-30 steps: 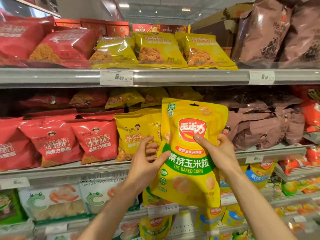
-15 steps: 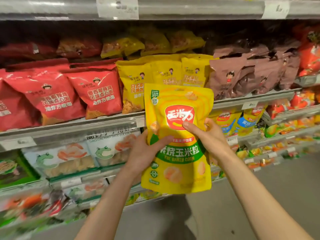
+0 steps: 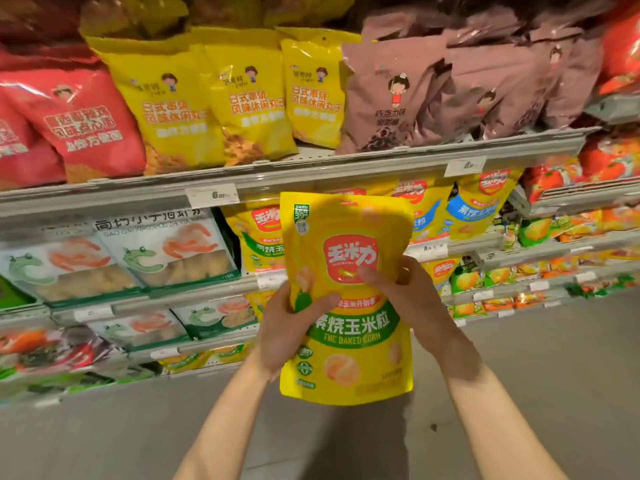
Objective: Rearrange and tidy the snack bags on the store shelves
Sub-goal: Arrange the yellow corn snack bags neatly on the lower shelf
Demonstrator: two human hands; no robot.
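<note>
A long grey metal shelf rail (image 3: 311,174) runs across the whole view, tilting down to the left, and serves as the landmark here. Above the rail stand rows of large pillow bags: glossy red snack bags (image 3: 79,123) at the left, yellow snack bags with a cartoon child (image 3: 242,98) in the middle, and dull mauve-brown chocolate bags (image 3: 398,95) to the right. Below the rail at the left lie white-and-green bags printed with a frog and prawns (image 3: 166,254); below it at the right stand yellow corn pouches with blue bands (image 3: 474,209), and one with a green band (image 3: 259,237) just left of centre. A white price tag (image 3: 212,195) is clipped on the rail itself. Under all the shelves spreads a plain grey floor (image 3: 536,375).

Below the rail, in front of the lower shelves and touching none of them, is the yellow stand-up corn pouch with a red logo and green "THE BAKED CORN" band (image 3: 349,362), held upright and facing the camera (its top edge reaches nearly up to the rail). The left hand (image 3: 287,327) grips the pouch's left edge at mid-height, thumb curled over the front onto the green band. The right hand (image 3: 412,299) clamps the right edge a little higher, thumb pressed across the front just under the red logo, its fingers hidden behind the pouch. The bottom third of the pouch hangs free below both hands.
</note>
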